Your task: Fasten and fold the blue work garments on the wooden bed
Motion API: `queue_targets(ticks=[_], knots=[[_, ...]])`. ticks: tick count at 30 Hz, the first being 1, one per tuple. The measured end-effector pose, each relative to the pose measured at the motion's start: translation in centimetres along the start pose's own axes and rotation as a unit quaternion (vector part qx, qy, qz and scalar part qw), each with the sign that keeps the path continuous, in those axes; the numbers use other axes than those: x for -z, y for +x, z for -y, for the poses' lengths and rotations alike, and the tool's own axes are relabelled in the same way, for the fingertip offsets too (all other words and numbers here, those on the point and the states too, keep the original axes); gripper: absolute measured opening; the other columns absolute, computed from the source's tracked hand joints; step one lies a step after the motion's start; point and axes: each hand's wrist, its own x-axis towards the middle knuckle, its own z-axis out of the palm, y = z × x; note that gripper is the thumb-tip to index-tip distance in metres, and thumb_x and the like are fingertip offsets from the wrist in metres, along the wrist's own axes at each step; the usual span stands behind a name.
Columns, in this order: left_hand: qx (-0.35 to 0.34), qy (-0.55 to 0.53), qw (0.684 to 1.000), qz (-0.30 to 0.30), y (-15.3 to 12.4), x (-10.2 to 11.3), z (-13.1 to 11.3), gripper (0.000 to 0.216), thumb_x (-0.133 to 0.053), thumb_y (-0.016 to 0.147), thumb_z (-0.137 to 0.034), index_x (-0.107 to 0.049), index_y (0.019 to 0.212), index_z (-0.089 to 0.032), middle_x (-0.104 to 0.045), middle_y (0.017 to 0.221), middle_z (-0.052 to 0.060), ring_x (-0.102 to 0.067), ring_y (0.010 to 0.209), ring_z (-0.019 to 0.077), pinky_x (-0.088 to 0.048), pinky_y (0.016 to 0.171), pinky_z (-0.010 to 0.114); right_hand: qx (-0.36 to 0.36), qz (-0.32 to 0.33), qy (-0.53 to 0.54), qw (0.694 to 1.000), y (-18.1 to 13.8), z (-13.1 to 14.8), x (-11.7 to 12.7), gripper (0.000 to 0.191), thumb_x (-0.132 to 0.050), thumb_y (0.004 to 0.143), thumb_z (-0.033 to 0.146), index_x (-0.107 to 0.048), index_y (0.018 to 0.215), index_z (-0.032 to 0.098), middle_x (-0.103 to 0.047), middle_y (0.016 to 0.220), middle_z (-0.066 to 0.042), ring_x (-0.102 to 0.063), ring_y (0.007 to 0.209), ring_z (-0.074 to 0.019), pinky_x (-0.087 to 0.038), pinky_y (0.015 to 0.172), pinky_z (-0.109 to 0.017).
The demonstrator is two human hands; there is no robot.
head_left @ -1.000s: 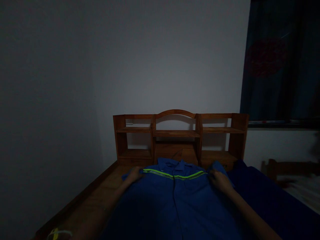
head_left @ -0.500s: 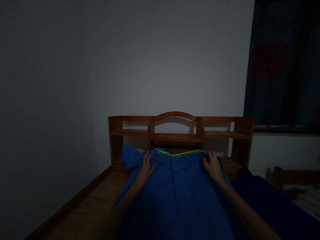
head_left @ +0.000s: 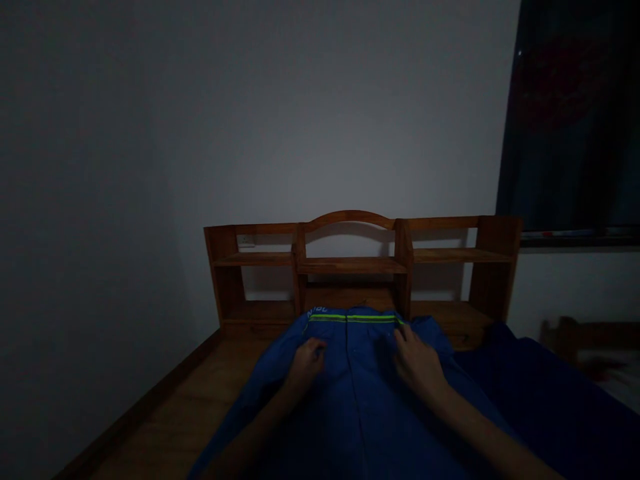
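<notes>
A blue jacket (head_left: 333,393) lies spread front side up, its button front running down the middle. Yellow-green striping crosses its chest, and white lettering shows in part at the top left. Over the left chest panel is my left hand (head_left: 306,363), its fingers bent and thumb a little apart, with no cloth visibly gripped. My right hand (head_left: 419,360) is over the opposite panel, just below the stripe, fingers loosely spread. Whether either hand presses on the cloth is hard to tell in the dim light.
The jacket rests on a wooden bed board (head_left: 175,407). Behind it stands a wooden headboard with shelves (head_left: 353,265) against a pale wall. Dark blue fabric (head_left: 545,393) lies at the right. A dark window (head_left: 565,153) is at upper right.
Both hands have come down from the jacket's upper edge, the left one also inward to the chest. The sleeve that stuck out at the left now lies down along the side.
</notes>
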Motion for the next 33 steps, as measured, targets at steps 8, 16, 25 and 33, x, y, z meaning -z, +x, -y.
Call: queue_targets(ticks=[8,16,25,33], knots=[[-0.104,0.027,0.987,0.122,-2.5,-5.4,-0.6,0.030,-0.069,0.067,-0.037,-0.066,0.087,-0.016,-0.065,0.078,0.003,-0.059,0.072,0.0139,-0.044,0.065,0.022,0.137,0.172,0.323,0.921,-4.1,4.7,-1.1,0.027,-0.037,0.076,0.005,-0.062,0.076,0.018,-0.060,0.081,-0.001,-0.056,0.076,-0.0105,-0.037,0.072,-0.020],[-0.095,-0.047,0.976,0.189,-2.5,-4.6,1.5,0.033,-0.075,0.062,-0.036,-0.065,0.085,-0.014,-0.064,0.078,0.002,-0.056,0.072,0.0127,-0.042,0.065,0.021,0.141,0.193,0.409,0.881,-4.3,3.8,-2.2,0.038,-0.038,0.076,0.003,-0.069,0.085,0.023,-0.061,0.086,0.001,-0.056,0.078,-0.0099,-0.037,0.072,-0.020],[-0.095,-0.027,0.986,0.135,-3.6,-5.4,0.3,0.011,-0.065,0.068,-0.019,-0.060,0.077,-0.014,-0.061,0.073,0.000,-0.054,0.068,0.0110,-0.041,0.062,0.020,0.152,0.197,0.421,0.872,-4.6,4.4,-1.3,0.043,-0.036,0.083,0.006,-0.063,0.111,0.026,-0.057,0.093,-0.002,-0.054,0.081,-0.0114,-0.039,0.071,-0.022],[-0.005,-0.246,0.963,0.107,-3.9,-7.2,0.6,0.010,-0.052,0.067,-0.014,-0.050,0.077,-0.015,-0.060,0.062,0.001,-0.060,0.053,0.0158,-0.049,0.052,0.027,0.082,0.185,0.510,0.836,-4.4,4.9,-2.3,0.025,-0.050,0.087,0.030,-0.068,0.103,0.023,-0.062,0.093,-0.004,-0.057,0.082,-0.0140,-0.043,0.070,-0.024]])
